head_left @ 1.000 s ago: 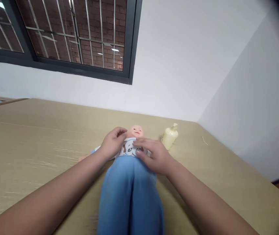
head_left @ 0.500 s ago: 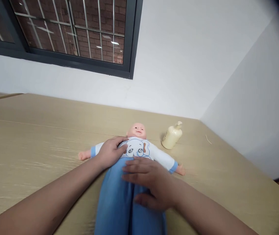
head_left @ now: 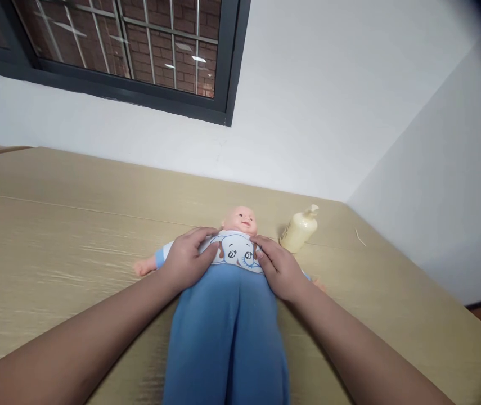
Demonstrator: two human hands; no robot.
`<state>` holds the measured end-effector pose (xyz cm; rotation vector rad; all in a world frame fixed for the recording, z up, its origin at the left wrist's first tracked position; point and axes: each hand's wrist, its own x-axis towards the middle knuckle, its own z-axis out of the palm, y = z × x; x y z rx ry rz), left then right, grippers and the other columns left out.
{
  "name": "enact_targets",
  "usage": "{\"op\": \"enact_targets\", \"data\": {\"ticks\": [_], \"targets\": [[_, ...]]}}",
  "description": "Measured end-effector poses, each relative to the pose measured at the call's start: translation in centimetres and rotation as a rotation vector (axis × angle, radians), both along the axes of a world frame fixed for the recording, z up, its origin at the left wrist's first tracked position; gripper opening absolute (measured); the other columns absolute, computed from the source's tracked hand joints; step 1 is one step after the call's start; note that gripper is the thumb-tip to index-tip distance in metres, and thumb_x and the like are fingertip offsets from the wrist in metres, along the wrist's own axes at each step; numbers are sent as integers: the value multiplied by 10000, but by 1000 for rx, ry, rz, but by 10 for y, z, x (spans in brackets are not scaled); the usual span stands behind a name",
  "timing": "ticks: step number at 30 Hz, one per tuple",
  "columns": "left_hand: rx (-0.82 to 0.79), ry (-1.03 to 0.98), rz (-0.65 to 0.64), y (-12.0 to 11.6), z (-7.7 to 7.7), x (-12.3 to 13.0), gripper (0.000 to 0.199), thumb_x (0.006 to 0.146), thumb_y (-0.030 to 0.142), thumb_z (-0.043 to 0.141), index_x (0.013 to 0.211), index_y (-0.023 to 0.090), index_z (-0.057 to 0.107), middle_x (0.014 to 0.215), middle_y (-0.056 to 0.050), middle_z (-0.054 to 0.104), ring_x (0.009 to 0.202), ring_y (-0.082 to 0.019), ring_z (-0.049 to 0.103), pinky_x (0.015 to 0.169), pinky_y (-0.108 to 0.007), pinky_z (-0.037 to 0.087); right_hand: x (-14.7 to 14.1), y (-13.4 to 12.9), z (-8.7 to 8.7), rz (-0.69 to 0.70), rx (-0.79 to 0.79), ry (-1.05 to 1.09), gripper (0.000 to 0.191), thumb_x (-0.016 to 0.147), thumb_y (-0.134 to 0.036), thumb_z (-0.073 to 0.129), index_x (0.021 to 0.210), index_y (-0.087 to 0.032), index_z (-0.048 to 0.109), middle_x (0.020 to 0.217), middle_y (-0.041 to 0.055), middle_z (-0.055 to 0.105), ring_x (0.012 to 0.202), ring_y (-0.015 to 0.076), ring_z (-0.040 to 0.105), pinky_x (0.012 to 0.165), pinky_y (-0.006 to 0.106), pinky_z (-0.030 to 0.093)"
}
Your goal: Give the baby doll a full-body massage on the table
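Note:
A baby doll point(head_left: 240, 220) lies on its back with its arms spread. It wears a white shirt point(head_left: 239, 246) with an elephant print and blue cuffs, and blue trousers point(head_left: 227, 320). My left hand point(head_left: 189, 256) rests on the left side of the doll's chest, thumb apart from the fingers. On the right side of the chest lies my right hand point(head_left: 280, 264), its fingers stretched over the shirt by the shoulder. Both hands are open and grip nothing. Most of the doll's right-side sleeve is hidden behind my right hand.
A cream pump bottle point(head_left: 298, 230) stands on the wooden tabletop point(head_left: 75, 242), right of the doll's head. Farther right lies a thin pale strand point(head_left: 360, 237). White walls point(head_left: 308, 112) and a barred window point(head_left: 139, 56) close off the back.
My right hand has moved up from over the trousers to the right side of the doll's chest. My left hand has stayed on the chest. The view has shifted slightly.

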<state>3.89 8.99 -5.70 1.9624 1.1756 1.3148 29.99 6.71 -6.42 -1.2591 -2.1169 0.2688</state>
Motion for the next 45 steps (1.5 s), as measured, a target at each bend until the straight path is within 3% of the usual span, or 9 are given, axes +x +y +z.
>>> {"op": "enact_targets", "data": {"ticks": [2,7,10,17,24,29,36,42,45], "targets": [[123,14,-95,-18,11,-1,258,839,281,692,1084,270,772,1103,-78,752,1053,-304,678,1011,-428,491,0,2,-2,-28,-9,10,370,1031,-316,406,1333,-215,595,1343,92,646,1260,244,595,1071,457,488],[171,204,-834,-72,39,16,322,842,256,654,1151,282,737,1008,-86,775,990,-305,724,942,-427,553,2,5,-3,-35,-24,30,367,1016,-296,423,1322,-226,613,1330,75,660,1247,237,611,1071,451,492],[133,299,-985,-86,45,28,394,832,276,649,1221,246,700,1070,-95,774,1060,-308,711,1047,-433,505,3,3,-2,-2,-40,58,357,1014,-293,432,1306,-244,631,1310,58,678,1241,228,620,1070,442,498],[117,402,-878,-62,37,22,642,840,363,716,1451,259,550,1418,-107,614,1357,-337,528,1227,-508,277,0,1,-1,18,-26,65,336,1004,-276,457,1276,-270,653,1272,45,694,1194,222,645,1041,425,517],[-35,205,-617,-18,21,5,514,869,288,693,1374,354,627,1506,-24,521,1442,-323,423,1241,-538,208,-3,-2,3,28,3,89,318,998,-270,478,1251,-248,669,1217,62,698,1160,214,639,1030,404,508],[-213,-91,-421,2,3,0,425,826,335,742,1249,304,724,1442,-36,596,1424,-308,444,1244,-482,218,-5,-3,3,-10,1,63,317,973,-236,495,1232,-252,677,1204,62,702,1155,230,638,1023,428,508],[-180,-48,-346,5,-5,-1,407,899,348,666,1302,297,693,1438,-49,601,1378,-289,503,1223,-440,284,-10,-12,8,-45,96,68,312,976,-281,497,1225,-217,674,1265,103,677,1202,256,612,1042,462,497],[-177,-32,-342,8,-7,-3,389,928,374,629,1306,302,689,1435,-45,605,1370,-288,513,1211,-462,311,-39,-63,43,566,43,-25,515,893,-416,608,1390,-293,553,1345,39,656,1306,235,566,1181,421,373],[-177,-37,-347,7,-6,-3,380,925,371,633,1293,305,697,1420,-43,618,1356,-291,530,1198,-470,338,-50,-77,50,692,-20,-135,586,920,-550,570,1444,-295,509,1454,16,584,1382,205,504,1237,374,274]]}}
